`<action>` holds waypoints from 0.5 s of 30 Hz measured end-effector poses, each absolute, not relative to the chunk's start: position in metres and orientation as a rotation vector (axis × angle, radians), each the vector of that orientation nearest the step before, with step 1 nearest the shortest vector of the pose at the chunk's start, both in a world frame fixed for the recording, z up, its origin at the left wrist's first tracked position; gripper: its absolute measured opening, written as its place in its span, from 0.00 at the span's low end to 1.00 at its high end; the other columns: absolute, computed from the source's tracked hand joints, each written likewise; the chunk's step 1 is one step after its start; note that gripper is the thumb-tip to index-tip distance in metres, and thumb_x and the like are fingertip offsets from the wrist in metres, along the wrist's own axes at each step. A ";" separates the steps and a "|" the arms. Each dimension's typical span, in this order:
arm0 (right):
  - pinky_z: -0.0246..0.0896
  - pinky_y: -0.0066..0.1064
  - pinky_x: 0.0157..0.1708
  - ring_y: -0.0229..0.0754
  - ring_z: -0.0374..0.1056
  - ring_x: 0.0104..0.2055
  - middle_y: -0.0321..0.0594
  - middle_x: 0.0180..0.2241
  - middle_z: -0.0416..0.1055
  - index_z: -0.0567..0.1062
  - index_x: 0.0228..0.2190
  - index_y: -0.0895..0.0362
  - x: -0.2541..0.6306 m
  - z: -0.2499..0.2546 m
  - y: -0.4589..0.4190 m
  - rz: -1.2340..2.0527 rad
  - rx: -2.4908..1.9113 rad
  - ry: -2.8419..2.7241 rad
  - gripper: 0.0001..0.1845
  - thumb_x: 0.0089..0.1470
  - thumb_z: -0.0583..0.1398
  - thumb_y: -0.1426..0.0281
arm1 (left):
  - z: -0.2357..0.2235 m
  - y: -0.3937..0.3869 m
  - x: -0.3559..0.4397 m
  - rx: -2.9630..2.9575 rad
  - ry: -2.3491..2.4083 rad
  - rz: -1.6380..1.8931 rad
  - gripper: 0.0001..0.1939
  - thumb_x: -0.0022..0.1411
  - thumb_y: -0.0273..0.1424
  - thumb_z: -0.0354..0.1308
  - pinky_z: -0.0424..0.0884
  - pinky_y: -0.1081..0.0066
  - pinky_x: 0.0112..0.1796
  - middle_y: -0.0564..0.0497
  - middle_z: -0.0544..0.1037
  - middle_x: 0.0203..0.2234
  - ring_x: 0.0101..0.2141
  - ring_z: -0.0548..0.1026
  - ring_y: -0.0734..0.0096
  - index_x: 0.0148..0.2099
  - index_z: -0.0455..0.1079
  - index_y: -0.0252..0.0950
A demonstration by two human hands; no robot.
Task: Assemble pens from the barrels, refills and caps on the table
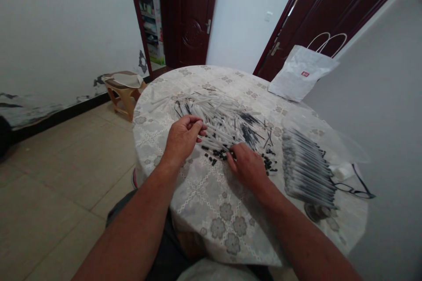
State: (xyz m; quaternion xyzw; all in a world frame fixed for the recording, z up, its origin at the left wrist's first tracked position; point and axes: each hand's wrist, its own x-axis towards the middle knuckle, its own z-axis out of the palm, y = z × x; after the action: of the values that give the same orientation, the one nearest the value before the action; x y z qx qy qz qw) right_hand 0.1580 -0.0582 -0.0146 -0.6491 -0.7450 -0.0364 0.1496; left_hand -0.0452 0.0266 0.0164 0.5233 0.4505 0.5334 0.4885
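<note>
Thumb and fingertips of my left hand (186, 136) are pinched together at the near left side of a pile of white plastic pen tubes (214, 105). Tubes lie right at these fingertips, and I cannot make out whether one is between them. My right hand (248, 164) reaches down with curled fingers into small black caps (219, 154); whatever its fingertips grip is hidden. More black caps (268, 162) lie just right of that hand. Thin black refills (250, 136) are spread on the pile's right side.
A stack of grey pens (306, 167) in clear plastic lies at the right, beside eyeglasses (354, 191) and a small round object (314, 213). A white paper bag (301, 72) stands at the table's back right. Left of the patterned tablecloth (227, 228) is a stool (123, 96).
</note>
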 end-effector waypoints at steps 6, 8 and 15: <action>0.63 0.32 0.40 0.44 0.71 0.36 0.43 0.35 0.77 0.76 0.40 0.55 0.175 -0.012 -0.051 0.069 -1.639 -1.834 0.12 0.66 0.56 0.62 | 0.010 0.014 -0.026 1.263 0.909 1.072 0.15 0.59 0.38 0.66 0.74 0.71 0.23 0.44 0.82 0.34 0.30 0.79 0.64 0.46 0.76 0.34; 0.64 0.32 0.40 0.43 0.71 0.35 0.42 0.34 0.77 0.77 0.39 0.55 0.176 -0.010 -0.051 0.127 -1.590 -1.882 0.12 0.64 0.57 0.62 | 0.006 0.012 -0.019 1.232 0.846 1.024 0.15 0.58 0.38 0.67 0.75 0.71 0.24 0.45 0.81 0.34 0.31 0.80 0.64 0.45 0.76 0.35; 0.65 0.35 0.45 0.46 0.73 0.41 0.47 0.43 0.79 0.77 0.49 0.57 0.221 -0.003 -0.040 0.021 -1.757 -1.703 0.17 0.64 0.55 0.64 | 0.005 0.019 -0.016 0.967 0.833 1.191 0.13 0.62 0.39 0.65 0.79 0.69 0.30 0.44 0.80 0.38 0.33 0.81 0.66 0.41 0.72 0.34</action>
State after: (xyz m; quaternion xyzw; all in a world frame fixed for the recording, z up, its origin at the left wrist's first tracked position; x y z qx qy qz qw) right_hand 0.2215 -0.0404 -0.0028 -0.6752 -0.6544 0.0081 0.3404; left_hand -0.0159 0.0192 0.0046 0.4246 0.3655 0.5225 0.6427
